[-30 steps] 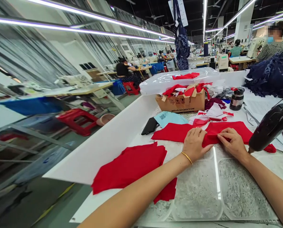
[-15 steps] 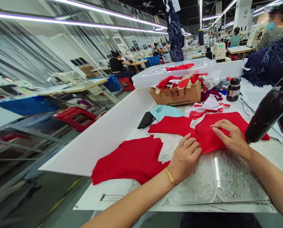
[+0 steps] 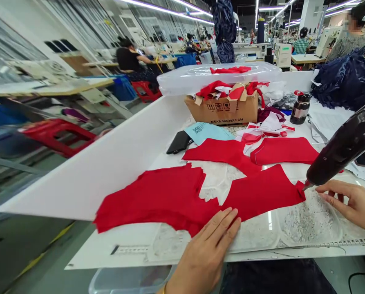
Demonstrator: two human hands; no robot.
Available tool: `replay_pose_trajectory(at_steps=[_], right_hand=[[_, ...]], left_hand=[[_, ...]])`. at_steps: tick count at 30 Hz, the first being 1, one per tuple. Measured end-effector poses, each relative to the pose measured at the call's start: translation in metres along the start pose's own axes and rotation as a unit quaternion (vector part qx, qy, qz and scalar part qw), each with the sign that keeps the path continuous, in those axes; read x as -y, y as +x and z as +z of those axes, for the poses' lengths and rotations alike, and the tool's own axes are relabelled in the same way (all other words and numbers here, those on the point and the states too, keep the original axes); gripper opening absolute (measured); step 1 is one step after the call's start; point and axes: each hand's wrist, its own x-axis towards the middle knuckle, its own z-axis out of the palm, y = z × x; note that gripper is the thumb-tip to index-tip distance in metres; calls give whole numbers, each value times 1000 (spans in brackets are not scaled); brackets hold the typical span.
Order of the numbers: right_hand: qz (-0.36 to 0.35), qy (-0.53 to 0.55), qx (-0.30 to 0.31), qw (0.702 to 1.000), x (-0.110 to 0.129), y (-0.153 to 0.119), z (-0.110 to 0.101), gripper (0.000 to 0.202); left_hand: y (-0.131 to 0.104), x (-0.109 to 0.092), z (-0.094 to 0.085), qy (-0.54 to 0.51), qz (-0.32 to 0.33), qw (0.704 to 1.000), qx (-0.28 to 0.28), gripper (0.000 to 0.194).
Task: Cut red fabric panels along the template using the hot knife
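Left hand (image 3: 208, 249) lies flat, fingers nearly together, on the left end of a red cloth (image 3: 262, 192); right hand (image 3: 350, 202) is spread, holding nothing. Leftmost red pile (image 3: 157, 198) looks done; far red pieces (image 3: 288, 151) seem left to do

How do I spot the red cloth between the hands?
On the white table, look near the front, right of the red pile. The red cloth stretches from the left hand toward the right hand. Its crumpled corner beside the black tool sets it apart.
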Motion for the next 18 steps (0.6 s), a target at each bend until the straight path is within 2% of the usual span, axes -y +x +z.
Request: replay_pose_trajectory(at_steps=[2, 4, 7, 10, 13, 18], right_hand=[[11, -27, -41, 999, -5, -2, 8, 27], [11, -46, -45, 998, -6, 0, 19, 28], [-12, -112, -31, 993, -7, 7, 38, 32], [-54, -174, -19, 983, -10, 7, 46, 45], [-95, -195, -32, 976, -14, -5, 40, 48], [-98, -212, -123, 965, -19, -46, 19, 30]], left_hand=[[4, -9, 5, -18, -3, 1000, 0, 52], [9, -18, 11, -35, -9, 999, 2, 47], [13, -28, 18, -49, -23, 999, 8, 52], [14, -32, 24, -36, -26, 999, 3, 59], [15, -32, 27, -12, -13, 1000, -15, 62], [20, -31, 26, -15, 15, 999, -28, 66]])
